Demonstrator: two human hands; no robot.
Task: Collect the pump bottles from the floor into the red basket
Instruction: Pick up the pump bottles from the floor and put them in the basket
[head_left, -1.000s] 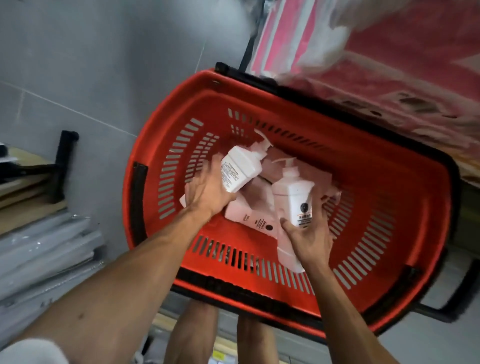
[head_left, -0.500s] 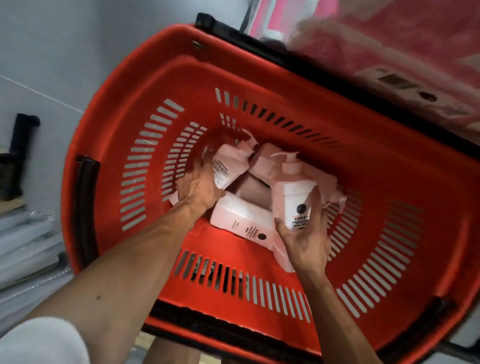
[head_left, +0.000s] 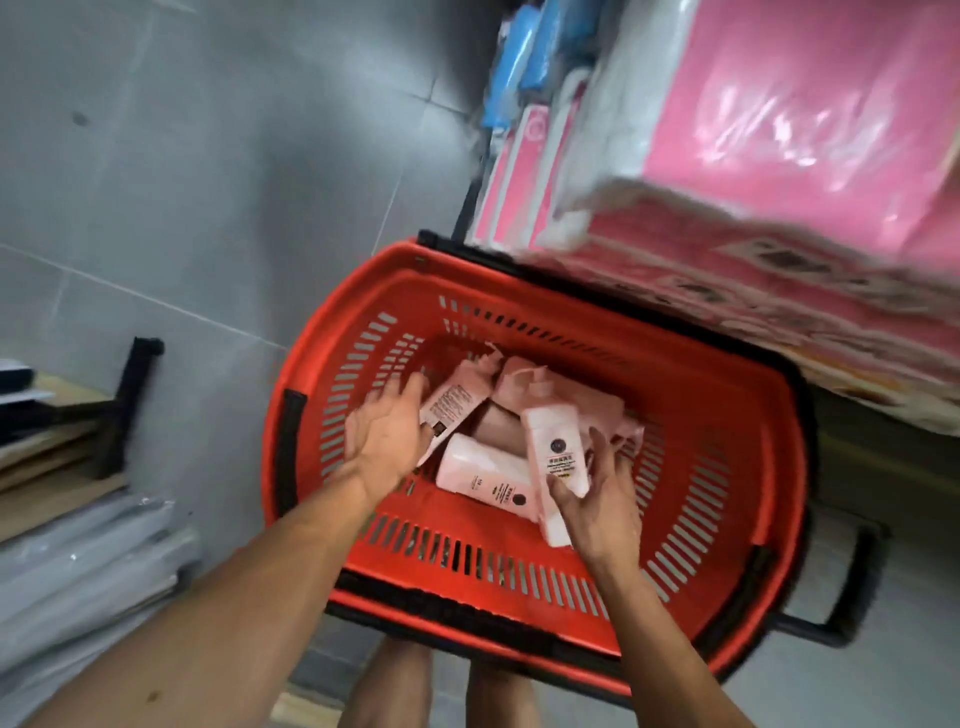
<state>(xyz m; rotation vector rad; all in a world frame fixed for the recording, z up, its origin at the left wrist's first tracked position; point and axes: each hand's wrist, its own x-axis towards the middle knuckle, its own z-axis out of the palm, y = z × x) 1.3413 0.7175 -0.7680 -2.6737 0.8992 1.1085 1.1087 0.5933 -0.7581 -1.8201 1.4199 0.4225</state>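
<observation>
Fingers of the left hand (head_left: 387, 439) are spread and slack, beside one pump bottle (head_left: 454, 408). Those of the right hand (head_left: 597, 501) lie loose, gripping nothing, at a second pump bottle (head_left: 556, 447). At least four lie heaped in the one red basket (head_left: 737, 395).

- The left hand (head_left: 387, 441) lies flat, fingers straight and spread; the bare left forearm (head_left: 260, 571) reaches in from the lower left.
- The right hand (head_left: 602, 501) has its palm turned inward and fingers loosely fanned; the right forearm (head_left: 667, 642) comes from the lower right.
- Bare knees (head_left: 387, 686) show between the forearms.
</observation>
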